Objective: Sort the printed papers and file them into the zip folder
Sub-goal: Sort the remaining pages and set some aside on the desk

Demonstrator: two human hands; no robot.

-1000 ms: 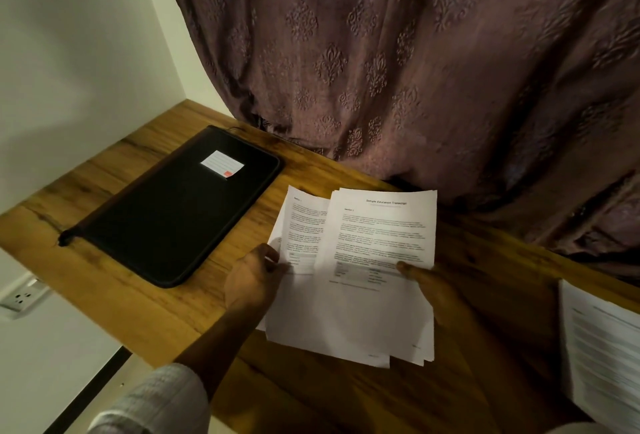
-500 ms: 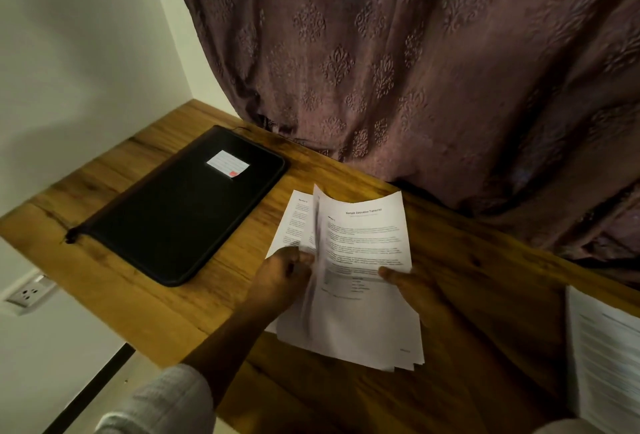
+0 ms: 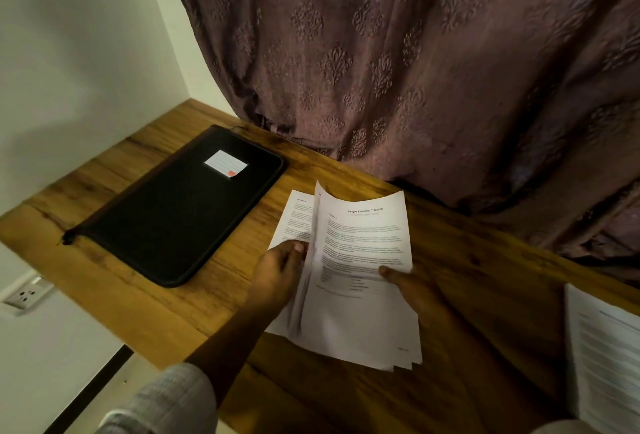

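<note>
A stack of white printed papers (image 3: 360, 309) lies on the wooden desk (image 3: 145, 291), its top sheet headed "Sample Education Transcript". My left hand (image 3: 277, 278) pinches the left edge of the upper sheets and lifts it, so the sheets curl upward and another page shows underneath. My right hand (image 3: 412, 291) holds the stack's right side, thumb on the top sheet. A black zip folder (image 3: 173, 222) with a white label lies closed and flat to the left of the papers, apart from both hands.
More printed sheets (image 3: 606, 357) lie at the desk's right edge. A purple patterned curtain (image 3: 398, 70) hangs along the back of the desk. A white wall stands at the left, with a wall socket (image 3: 26, 295) below the desk edge.
The fanned sheets have been drawn together into one stack. My left hand moved right and raised the left edge of the upper sheets, which lay flat before.
</note>
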